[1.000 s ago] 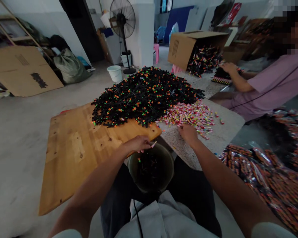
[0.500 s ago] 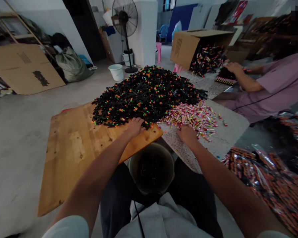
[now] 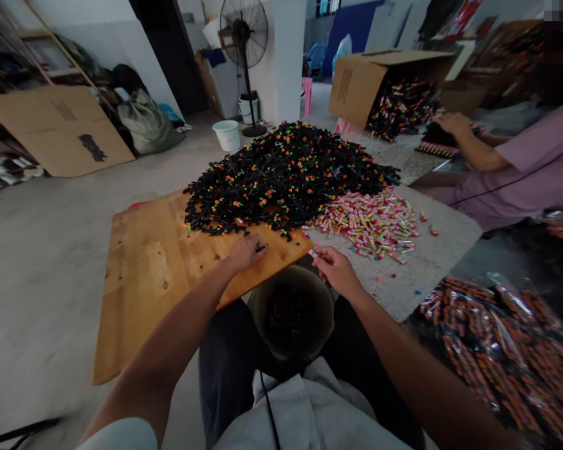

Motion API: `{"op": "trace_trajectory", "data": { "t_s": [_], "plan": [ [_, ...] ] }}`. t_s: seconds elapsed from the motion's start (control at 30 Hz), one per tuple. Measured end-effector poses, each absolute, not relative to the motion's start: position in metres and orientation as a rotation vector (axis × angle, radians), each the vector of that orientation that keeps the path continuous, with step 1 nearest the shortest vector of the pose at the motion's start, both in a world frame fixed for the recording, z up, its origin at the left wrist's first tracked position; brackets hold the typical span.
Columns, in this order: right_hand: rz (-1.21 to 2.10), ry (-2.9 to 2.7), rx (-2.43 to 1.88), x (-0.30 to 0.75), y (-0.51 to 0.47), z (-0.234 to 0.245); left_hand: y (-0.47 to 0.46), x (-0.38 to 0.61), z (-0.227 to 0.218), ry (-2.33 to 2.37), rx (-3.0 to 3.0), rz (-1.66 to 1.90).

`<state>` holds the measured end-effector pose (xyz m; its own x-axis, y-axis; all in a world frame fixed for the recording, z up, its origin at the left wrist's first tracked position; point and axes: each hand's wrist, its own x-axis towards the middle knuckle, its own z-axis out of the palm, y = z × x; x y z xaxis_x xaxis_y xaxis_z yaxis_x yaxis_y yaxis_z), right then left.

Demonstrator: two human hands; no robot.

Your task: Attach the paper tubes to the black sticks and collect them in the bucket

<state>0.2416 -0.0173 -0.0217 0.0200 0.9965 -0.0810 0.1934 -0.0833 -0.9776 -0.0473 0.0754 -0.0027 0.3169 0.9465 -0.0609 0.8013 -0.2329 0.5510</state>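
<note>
My left hand [image 3: 244,251] rests on the wooden board [image 3: 154,269] at the near edge of a big heap of black sticks with orange and green tips [image 3: 286,172]; its fingers pinch one black stick. My right hand [image 3: 334,270] hovers over the stone tabletop [image 3: 431,244] and pinches a small pink wrapped candy at its fingertips. A pile of pink and yellow wrapped candies [image 3: 370,219] lies just beyond it. Between my knees stands a dark bucket [image 3: 291,312] with black sticks inside.
Another person in a purple shirt [image 3: 520,169] works at the far right beside a tipped cardboard box [image 3: 380,81] spilling candies. Packed bags of sticks [image 3: 502,350] lie at my right. A fan [image 3: 244,37], white buckets and flat cardboard [image 3: 60,128] stand on the floor behind.
My left hand went from the bucket to the black heap, then drew back holding a stick. My right hand left the candy pile and came toward the bucket with a candy.
</note>
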Motion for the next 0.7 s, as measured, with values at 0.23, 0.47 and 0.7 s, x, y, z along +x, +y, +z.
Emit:
{"op": "trace_trajectory", "data": {
  "t_s": [0.23,0.47,0.7],
  "plan": [
    [1.352,-1.24,-1.121,0.206,-0.034,0.012,0.006,-0.016,0.022,1.075,1.506,0.654],
    [1.32,-1.239,-1.03,0.208,-0.043,0.041,-0.022,-0.002,0.054,0.853,1.455,0.663],
    [1.226,-1.387,-1.058,0.221,-0.049,0.044,-0.021,0.001,0.059,0.823,1.494,0.601]
  ]
}}
